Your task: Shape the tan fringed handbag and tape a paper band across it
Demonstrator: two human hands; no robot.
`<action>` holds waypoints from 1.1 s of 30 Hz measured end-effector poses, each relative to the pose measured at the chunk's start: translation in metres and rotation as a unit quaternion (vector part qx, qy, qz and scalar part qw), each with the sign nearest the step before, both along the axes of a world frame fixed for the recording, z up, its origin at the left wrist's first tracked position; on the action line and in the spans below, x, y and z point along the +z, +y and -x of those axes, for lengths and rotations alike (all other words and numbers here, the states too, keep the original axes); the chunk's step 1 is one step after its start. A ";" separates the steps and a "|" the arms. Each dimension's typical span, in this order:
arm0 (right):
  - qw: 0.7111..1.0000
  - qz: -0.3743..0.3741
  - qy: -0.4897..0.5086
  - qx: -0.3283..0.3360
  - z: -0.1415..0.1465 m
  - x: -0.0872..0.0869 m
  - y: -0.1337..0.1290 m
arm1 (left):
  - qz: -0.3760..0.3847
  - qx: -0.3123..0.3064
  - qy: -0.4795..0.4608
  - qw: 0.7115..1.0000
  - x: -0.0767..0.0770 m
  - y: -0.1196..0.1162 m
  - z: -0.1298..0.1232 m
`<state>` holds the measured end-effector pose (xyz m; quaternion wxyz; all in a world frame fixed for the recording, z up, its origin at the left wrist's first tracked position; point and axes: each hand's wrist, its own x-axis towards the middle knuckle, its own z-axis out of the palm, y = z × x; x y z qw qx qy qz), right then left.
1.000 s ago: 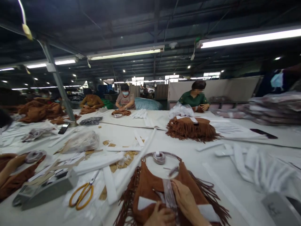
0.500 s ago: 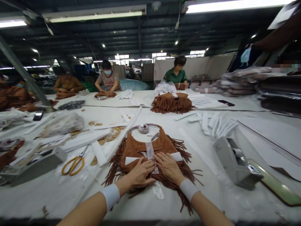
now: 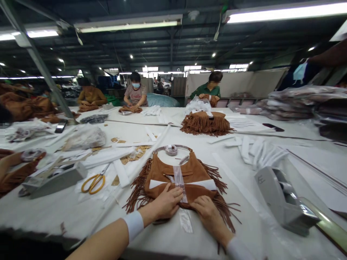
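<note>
**Left hand [image 3: 165, 204] and right hand [image 3: 208, 216] spread on a fringed suede handbag [image 3: 165, 177]**

Under long fluorescent lights [image 3: 284, 12] in a wide factory hall, a long white-covered table [image 3: 252, 227] runs across the room. Co-workers [image 3: 135, 94] sit along its far side, one in a striped top and one in a green top [image 3: 208, 90], each handling brown fringed work. A pile of plastic-wrapped goods [image 3: 291, 103] sits toward the right.

Nearer, a grey tape dispenser [image 3: 282, 200] stands to the right of the handbag, and yellow-handled scissors [image 3: 93, 183] lie to its left among white strips and tan scraps.

The handbag lies flat on the table at the near edge, its long fringe fanned over the cloth and a coiled strap [image 3: 171, 150] resting at the top of its round handle. Neither hand pinches anything. Both lie open and press down on the lower part of the bag, the left beside a clear plastic strip [image 3: 178, 177] and the right lower down, on the bottom edge and fringe. A white cuff [image 3: 132, 225] circles the left wrist.
</note>
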<state>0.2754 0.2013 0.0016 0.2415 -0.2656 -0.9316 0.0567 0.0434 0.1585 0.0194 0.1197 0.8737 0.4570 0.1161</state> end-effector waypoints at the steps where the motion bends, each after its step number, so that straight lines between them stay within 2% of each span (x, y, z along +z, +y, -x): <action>1: 1.000 -0.007 -0.004 0.008 -0.003 -0.001 0.006 | -0.003 -0.002 0.003 1.000 0.000 0.000 -0.001; 4: 1.000 -0.020 0.002 0.024 -0.010 -0.001 0.017 | -0.015 -0.006 0.017 1.000 0.002 0.003 -0.002; 6: 1.000 -0.018 0.002 0.018 -0.013 0.003 0.014 | -0.020 -0.006 0.027 0.999 0.003 0.005 -0.002; 10: 1.000 0.009 0.002 -0.017 -0.016 0.008 -0.022 | -0.032 -0.005 0.021 0.999 0.004 0.005 -0.001; 13: 0.995 0.085 0.000 -0.043 -0.010 0.000 -0.050 | -0.046 -0.005 0.015 0.999 0.004 0.006 -0.001; 15: 0.990 0.129 0.005 -0.059 -0.003 -0.007 -0.060 | -0.053 -0.002 0.028 0.998 0.004 0.006 -0.003; 18: 0.986 0.148 0.025 -0.072 0.006 -0.014 -0.063 | -0.061 0.004 0.047 0.997 0.004 0.008 -0.006; 25: 0.978 0.128 0.139 -0.085 0.020 -0.024 -0.063 | -0.068 0.021 0.034 0.997 0.002 0.005 -0.010; 30: 0.989 0.073 0.118 -0.059 0.024 -0.028 -0.064 | -0.084 0.021 0.043 0.995 -0.003 0.005 -0.010; 33: 0.991 0.050 0.104 -0.069 0.029 -0.027 -0.063 | -0.090 0.023 0.052 0.994 -0.006 0.005 -0.011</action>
